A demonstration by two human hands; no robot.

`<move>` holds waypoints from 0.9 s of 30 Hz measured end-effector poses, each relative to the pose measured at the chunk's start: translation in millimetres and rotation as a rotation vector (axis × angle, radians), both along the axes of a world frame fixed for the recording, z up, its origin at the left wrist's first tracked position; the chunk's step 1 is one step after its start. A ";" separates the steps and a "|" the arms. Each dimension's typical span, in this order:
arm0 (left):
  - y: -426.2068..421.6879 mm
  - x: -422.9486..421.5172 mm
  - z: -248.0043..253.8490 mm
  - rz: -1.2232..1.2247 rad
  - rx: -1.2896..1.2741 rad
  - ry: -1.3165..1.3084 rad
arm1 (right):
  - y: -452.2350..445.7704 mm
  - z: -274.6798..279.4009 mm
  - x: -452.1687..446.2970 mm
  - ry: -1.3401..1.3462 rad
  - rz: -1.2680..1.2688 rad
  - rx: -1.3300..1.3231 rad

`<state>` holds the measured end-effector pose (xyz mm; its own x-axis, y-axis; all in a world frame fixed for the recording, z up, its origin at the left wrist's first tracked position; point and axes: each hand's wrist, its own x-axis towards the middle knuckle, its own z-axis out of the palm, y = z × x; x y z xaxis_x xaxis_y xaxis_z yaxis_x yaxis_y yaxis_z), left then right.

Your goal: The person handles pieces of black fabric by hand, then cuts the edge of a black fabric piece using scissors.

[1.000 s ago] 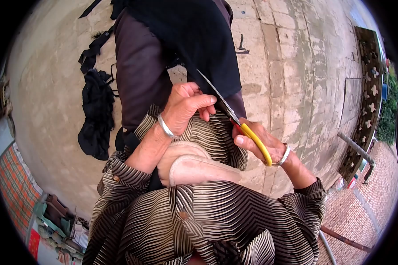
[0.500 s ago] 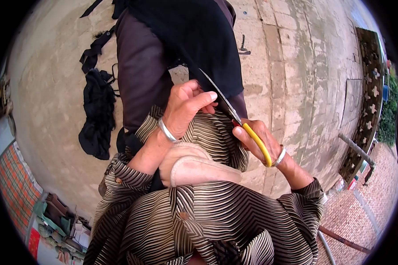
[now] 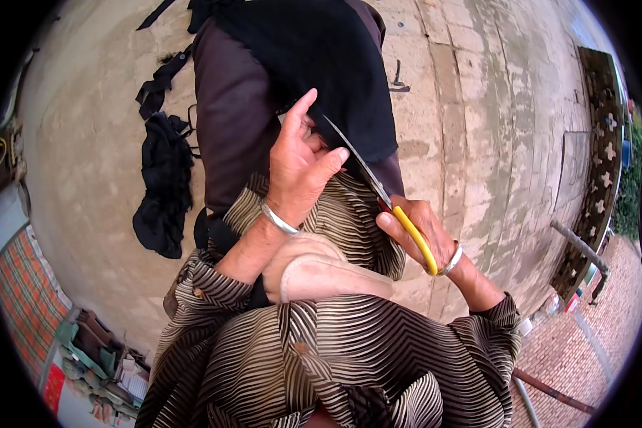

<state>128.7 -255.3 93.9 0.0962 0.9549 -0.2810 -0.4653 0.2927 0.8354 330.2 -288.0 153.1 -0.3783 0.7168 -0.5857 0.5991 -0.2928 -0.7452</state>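
Note:
My right hand (image 3: 421, 230) is closed round the yellow handles of a pair of scissors (image 3: 415, 239). Their metal blades point up and left, along the edge of a black cloth (image 3: 335, 60) draped over my lap. Beside the blades is my left hand (image 3: 296, 167), its index finger stretched upward and its thumb reaching toward the scissors. The other left fingers are partly curled near the cloth's edge, and no firm hold on it shows. Pale pink shoe insoles or similar flat pads (image 3: 328, 277) rest against my striped shirt, below my left wrist.
Crumpled black cloth (image 3: 165, 185) and a black strip (image 3: 160, 82) lie on the concrete ground at left. Small dark scraps (image 3: 399, 78) are to the right of my knees. A pierced low wall (image 3: 598, 171) and a pipe (image 3: 581, 242) stand at far right.
My left index finger has straightened upward and the left fingers have spread from their bunched position. The scissors stay in my right hand, almost in place.

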 end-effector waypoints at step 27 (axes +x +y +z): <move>2.1 -0.5 10.4 -0.007 0.040 -0.108 | 8.3 -2.4 -4.3 -0.011 0.077 -0.038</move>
